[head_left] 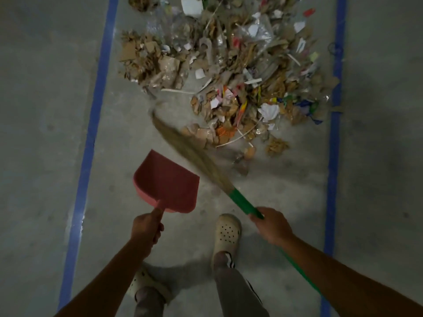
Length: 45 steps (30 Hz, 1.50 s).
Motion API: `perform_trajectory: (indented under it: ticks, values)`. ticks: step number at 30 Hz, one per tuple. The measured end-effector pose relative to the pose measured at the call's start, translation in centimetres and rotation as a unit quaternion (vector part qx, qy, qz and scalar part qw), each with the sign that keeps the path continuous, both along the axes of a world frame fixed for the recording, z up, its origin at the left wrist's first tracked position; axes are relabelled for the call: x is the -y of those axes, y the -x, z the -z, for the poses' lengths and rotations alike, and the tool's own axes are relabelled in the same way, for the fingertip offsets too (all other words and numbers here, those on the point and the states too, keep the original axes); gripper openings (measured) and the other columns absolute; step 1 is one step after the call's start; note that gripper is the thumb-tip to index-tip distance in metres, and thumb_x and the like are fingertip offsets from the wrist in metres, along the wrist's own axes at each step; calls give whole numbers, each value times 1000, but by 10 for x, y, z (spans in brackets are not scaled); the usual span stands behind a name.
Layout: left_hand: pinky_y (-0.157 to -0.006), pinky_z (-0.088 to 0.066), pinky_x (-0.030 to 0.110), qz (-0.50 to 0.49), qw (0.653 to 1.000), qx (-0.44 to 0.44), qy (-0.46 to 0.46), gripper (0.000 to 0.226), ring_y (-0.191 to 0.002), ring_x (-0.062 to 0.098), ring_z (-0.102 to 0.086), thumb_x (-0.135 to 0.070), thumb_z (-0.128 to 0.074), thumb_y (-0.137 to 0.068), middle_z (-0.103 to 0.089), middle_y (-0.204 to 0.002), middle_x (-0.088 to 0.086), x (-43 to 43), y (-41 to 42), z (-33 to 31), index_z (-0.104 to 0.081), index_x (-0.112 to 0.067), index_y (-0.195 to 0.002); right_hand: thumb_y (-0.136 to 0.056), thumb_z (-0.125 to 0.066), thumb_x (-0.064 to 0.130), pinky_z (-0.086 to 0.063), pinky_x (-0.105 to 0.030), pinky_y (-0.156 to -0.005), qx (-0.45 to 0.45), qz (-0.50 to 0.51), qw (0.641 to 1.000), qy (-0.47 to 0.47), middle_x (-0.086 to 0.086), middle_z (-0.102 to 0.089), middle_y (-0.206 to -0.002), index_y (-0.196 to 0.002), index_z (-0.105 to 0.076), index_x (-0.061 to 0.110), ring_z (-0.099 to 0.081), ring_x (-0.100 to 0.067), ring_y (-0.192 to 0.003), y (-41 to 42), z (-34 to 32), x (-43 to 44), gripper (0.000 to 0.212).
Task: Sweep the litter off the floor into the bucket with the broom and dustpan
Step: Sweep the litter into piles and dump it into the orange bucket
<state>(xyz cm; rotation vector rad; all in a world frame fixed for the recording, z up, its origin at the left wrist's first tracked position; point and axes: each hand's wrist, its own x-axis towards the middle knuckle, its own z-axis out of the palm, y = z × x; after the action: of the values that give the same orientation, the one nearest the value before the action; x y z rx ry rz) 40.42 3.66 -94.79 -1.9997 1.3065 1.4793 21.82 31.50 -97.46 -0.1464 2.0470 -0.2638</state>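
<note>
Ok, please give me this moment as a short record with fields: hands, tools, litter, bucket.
left hand: grips the red dustpan by its handle
right hand: grips the broom by its green handle
dustpan: nothing visible in it, open edge toward the litter
broom: bristles blurred, at the near edge of the pile
litter: cardboard scraps, paper and plastic heaped on the floor, between two blue tape lines
bucket: not in view

Blurred bristles, a pile cut at the top edge

The broom (199, 163) bristles are smeared in the middle of the frame; its green handle is covered by the right hand (272, 227) and partly by the forearm. The dustpan (167, 181) handle is hidden inside the left hand (146, 229). The litter (229, 72) pile runs off the top edge; its small pieces are unreadable.
</note>
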Motion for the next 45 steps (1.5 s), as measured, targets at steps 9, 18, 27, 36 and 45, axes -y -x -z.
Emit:
perform_trajectory:
  ticks: [9,18,27,36,45]
  values:
    - [-36,-26,19,18,1000,-23,12,55,-41,17,-39,-58,-72,-84,-59,-65,14,-4,63,31,-60,-6,-71,-93,-62,54,-48,-28,-57,-104,91,985,-100,-15,-71,-92,-98,-66,3,-69,-30,-75,134,52,-24,51]
    - [-35,-23,18,37,994,-94,34,51,-36,15,-36,-54,-70,-87,-58,-62,13,17,145,17,-54,-9,-69,-93,-63,47,-59,-41,-58,-222,259,939,36,-17,-70,-76,-89,-70,-3,-68,-31,-62,223,16,12,51]
    - [-35,-23,17,33,992,-111,58,56,-34,15,-35,-53,-67,-89,-57,-60,13,27,136,-6,-57,-3,-69,-97,-56,51,-57,-38,-61,-284,231,926,89,-11,-67,-71,-79,-67,10,-67,-30,-66,157,-20,20,47]
    - [-40,-25,20,-12,993,-106,50,57,-41,19,-37,-55,-68,-89,-57,-61,14,21,36,-19,-56,-5,-65,-86,-51,66,-58,-47,-56,-265,208,925,174,-10,-64,-62,-68,-61,15,-65,-30,-58,60,-45,35,54]
    - [-38,-26,20,-93,991,-74,58,54,-43,19,-38,-52,-68,-91,-57,-63,15,23,-92,-55,-57,-4,-68,-87,-61,59,-57,-39,-59,-156,27,975,154,-4,-65,-66,-71,-59,18,-67,-29,-65,-31,-79,85,44]
